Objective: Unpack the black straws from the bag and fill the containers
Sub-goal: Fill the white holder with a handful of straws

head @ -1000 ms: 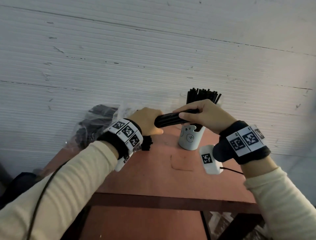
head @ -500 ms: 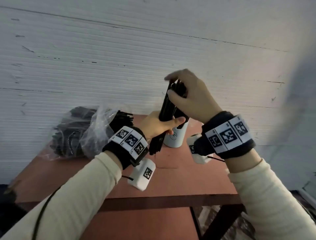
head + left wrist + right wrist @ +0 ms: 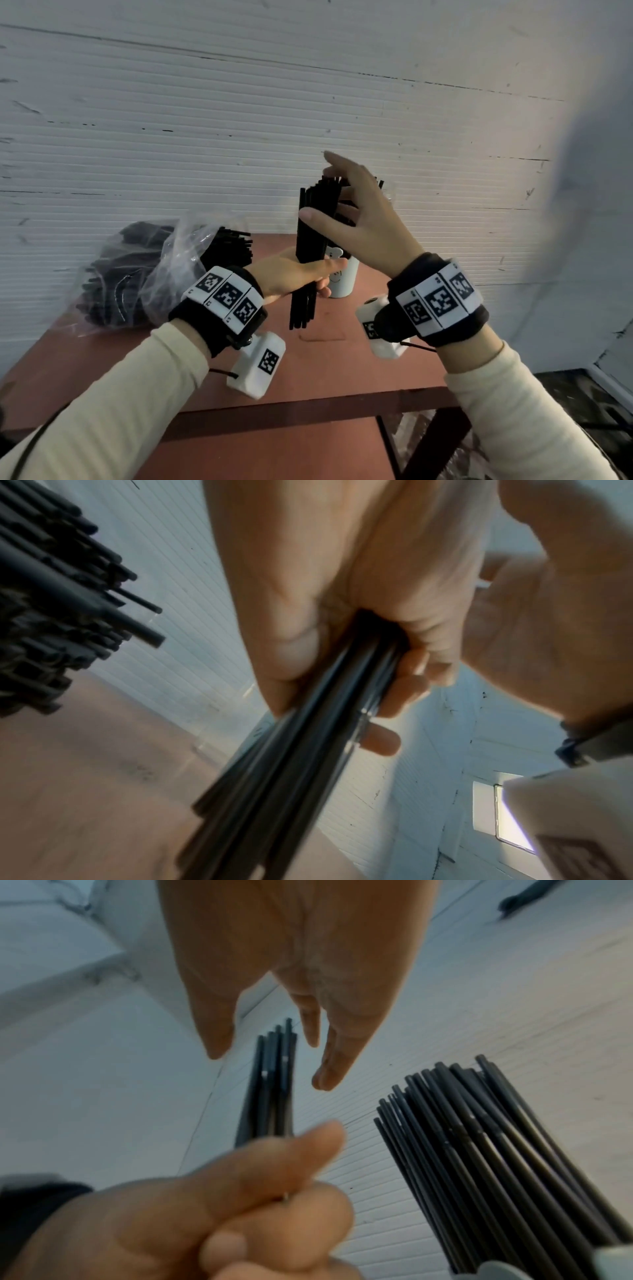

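My left hand (image 3: 318, 274) grips a bundle of black straws (image 3: 310, 240) and holds it nearly upright above the table; the curled fingers (image 3: 407, 691) wrap its lower part. The right hand (image 3: 337, 200) hovers at the bundle's top with straight, spread fingers. The right wrist view shows the bundle (image 3: 270, 1110) standing between thumb and fingers; whether they touch it I cannot tell. Behind the hands stands a white container (image 3: 342, 281) with a smiley face, holding black straws (image 3: 496, 1150). A clear plastic bag (image 3: 137, 274) of black straws lies at the left.
The reddish table (image 3: 342, 370) has a dark front rail and stands against a white ribbed wall (image 3: 308, 102). The floor shows past the table's right edge. Bare tabletop lies in front of the container.
The bundle has swung from lying level between both hands to standing upright. The right hand has released its top end and spread its fingers. The left hand still grips the bundle.
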Demonstrator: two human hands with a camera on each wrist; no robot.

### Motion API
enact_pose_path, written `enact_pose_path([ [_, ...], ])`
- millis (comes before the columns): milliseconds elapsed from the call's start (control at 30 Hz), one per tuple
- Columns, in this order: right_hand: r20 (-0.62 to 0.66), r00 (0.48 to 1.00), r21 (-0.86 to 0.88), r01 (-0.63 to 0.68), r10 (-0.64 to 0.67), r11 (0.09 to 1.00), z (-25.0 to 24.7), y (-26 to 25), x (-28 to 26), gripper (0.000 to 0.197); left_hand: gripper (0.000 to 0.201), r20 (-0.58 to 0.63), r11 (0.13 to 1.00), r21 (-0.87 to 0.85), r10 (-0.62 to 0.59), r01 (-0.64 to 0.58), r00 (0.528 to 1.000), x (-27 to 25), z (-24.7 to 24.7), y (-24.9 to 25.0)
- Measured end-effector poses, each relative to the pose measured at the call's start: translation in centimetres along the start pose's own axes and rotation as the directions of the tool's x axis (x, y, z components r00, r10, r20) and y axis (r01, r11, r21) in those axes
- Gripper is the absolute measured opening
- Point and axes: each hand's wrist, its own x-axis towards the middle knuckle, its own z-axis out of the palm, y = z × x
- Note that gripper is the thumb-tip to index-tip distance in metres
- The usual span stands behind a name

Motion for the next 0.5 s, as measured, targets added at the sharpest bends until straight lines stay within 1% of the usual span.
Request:
enact_pose_path([
  [33,-0.014,0.999,0.035,-0.038,0.039,0.999,-0.3,0.1,-0.1,0.071,0.033,0.033,1.000,0.022,0.019,-0.020,0.999,-0.2,0.0,0.4],
  [67,0.005,0.997,0.024,-0.072,0.072,0.997,-0.7,0.2,-0.1,0.068,0.036,0.070,0.997,0.068,0.034,-0.038,0.997,-0.4,0.1,0.8],
  [133,0.139,0.983,-0.001,-0.121,0.120,0.993,-1.1,0.3,-0.1,0.056,0.040,0.153,0.986,0.146,0.058,-0.081,0.986,-0.8,0.3,1.6],
  [167,0.226,0.967,0.011,-0.126,0.120,0.992,-1.0,0.5,-0.2,0.045,0.038,0.190,0.983,0.153,0.070,-0.100,0.979,-0.8,0.5,1.8],
  [200,0.294,0.950,0.021,-0.113,0.102,0.993,-0.8,0.7,-0.4,0.033,0.036,0.220,0.981,0.157,0.076,-0.112,0.973,-0.8,0.6,1.9],
  [233,0.331,0.941,0.020,-0.086,0.074,0.996,-0.6,0.9,-0.5,0.023,0.034,0.235,0.978,0.171,0.075,-0.117,0.969,-0.7,0.8,1.8],
  [300,0.308,0.951,-0.001,-0.041,0.039,0.999,-0.4,1.5,-0.7,0.015,0.027,0.222,0.975,0.196,0.061,-0.106,0.973,-0.4,1.1,1.4],
  [333,0.271,0.962,0.000,-0.035,0.034,0.999,-0.6,1.6,-0.7,0.014,0.019,0.197,0.979,0.181,0.062,-0.098,0.979,-0.1,1.1,1.1],
  [367,0.231,0.972,0.021,-0.040,0.034,0.999,-1.0,1.7,-0.5,0.012,0.014,0.157,0.982,0.160,0.078,-0.103,0.985,0.2,1.2,1.0],
  [400,0.182,0.983,0.048,-0.045,0.036,0.998,-1.5,1.8,-0.3,0.012,0.028,0.089,0.985,0.144,0.086,-0.098,0.992,0.5,1.2,0.9],
  [433,0.121,0.992,0.069,-0.048,0.039,0.996,-2.2,1.8,0.0,0.012,0.047,-0.008,0.988,0.137,0.074,-0.073,0.997,0.8,1.3,1.0],
  [467,0.048,0.998,0.082,-0.047,0.043,0.996,-3.0,1.9,0.4,0.012,0.063,-0.127,0.990,0.137,0.053,-0.036,0.990,1.1,1.3,1.0],
  [500,-0.024,0.999,0.092,-0.042,0.045,0.995,-3.9,1.9,0.9,0.011,0.074,-0.239,0.989,0.147,0.038,-0.003,0.970,1.3,1.3,1.0],
])
